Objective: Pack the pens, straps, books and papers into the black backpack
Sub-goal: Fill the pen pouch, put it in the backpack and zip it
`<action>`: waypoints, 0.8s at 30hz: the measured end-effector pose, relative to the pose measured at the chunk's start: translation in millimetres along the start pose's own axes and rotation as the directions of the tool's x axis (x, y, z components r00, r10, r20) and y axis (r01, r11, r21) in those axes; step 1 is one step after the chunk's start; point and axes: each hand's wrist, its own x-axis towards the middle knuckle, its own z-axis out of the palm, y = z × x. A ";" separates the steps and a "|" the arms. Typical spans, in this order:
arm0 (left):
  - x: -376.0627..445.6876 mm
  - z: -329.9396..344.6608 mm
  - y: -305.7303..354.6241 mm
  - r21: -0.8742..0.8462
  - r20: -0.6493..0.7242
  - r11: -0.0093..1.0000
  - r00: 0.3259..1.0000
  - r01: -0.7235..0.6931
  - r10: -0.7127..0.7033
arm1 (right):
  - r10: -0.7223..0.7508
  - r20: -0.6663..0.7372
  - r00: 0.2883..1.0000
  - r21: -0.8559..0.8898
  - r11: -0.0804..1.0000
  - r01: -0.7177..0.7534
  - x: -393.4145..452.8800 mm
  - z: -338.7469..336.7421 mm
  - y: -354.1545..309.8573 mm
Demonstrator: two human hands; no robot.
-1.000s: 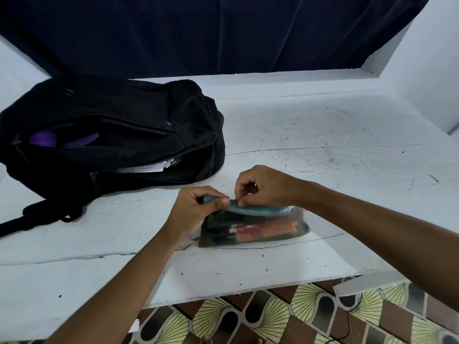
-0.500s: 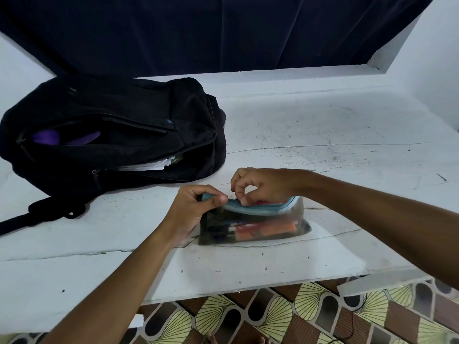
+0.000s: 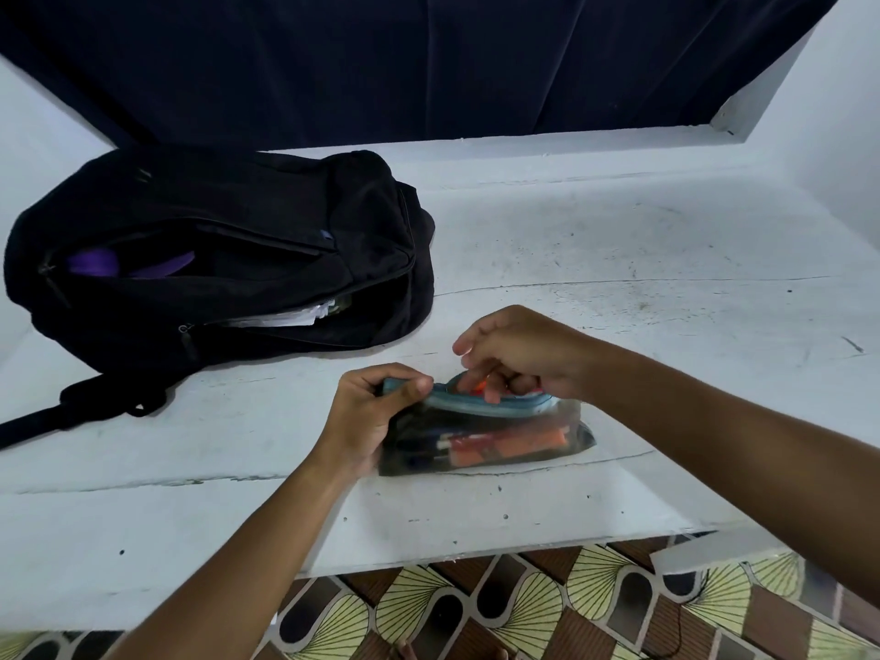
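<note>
Clear pencil pouch [image 3: 485, 440] with a teal zipper edge lies on the white surface [image 3: 619, 288], near the front edge. Orange and dark pens [image 3: 505, 443] show through its side. Left hand [image 3: 376, 412] pinches the pouch's left top corner, thumb over the teal edge, fingers curled round it. Right hand [image 3: 519, 354] sits over the open top of the pouch, fingers bent down into the opening; something orange shows at the fingertips, cannot tell whether it is gripped.

Black backpack [image 3: 214, 259] lies on its side at the left of the surface, well apart from the pouch. Its pockets gape: purple item [image 3: 95, 263] shows in the upper opening, white papers [image 3: 285, 319] poke out of the lower one. A black strap [image 3: 71, 414] trails off its near end toward the left edge.

Dark curtain [image 3: 428, 64] hangs behind the surface. Patterned floor tiles [image 3: 524, 607] show below the front edge.
</note>
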 end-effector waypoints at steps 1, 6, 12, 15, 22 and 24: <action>-0.7 -0.2 -1.1 -0.014 0.008 1.000 1.000 -0.006 0.007 | 0.005 0.006 1.000 0.040 0.999 -0.005 -1.4 2.1 0.5; -1.3 -0.9 -2.5 0.003 0.016 0.999 0.999 -0.043 0.043 | 0.036 -0.019 0.999 0.112 0.993 -0.034 -3.6 8.8 4.5; -3.9 1.3 2.3 0.009 0.055 0.998 0.996 -0.067 0.066 | 0.066 0.003 0.998 0.042 0.997 -0.066 -6.3 7.4 -0.4; -4.8 4.5 4.8 0.046 0.063 0.997 0.996 -0.070 0.067 | 0.075 0.024 0.997 0.026 0.997 -0.075 -7.5 6.3 -3.5; -3.0 -3.6 14.6 0.292 0.190 0.942 0.975 -0.165 0.113 | 0.100 0.044 0.994 -0.066 0.993 -0.097 -8.9 0.1 -9.3; -3.0 -3.2 19.5 0.361 0.219 0.909 0.966 -0.210 0.136 | 0.104 0.052 0.993 -0.091 0.991 -0.099 -11.6 -1.7 -11.6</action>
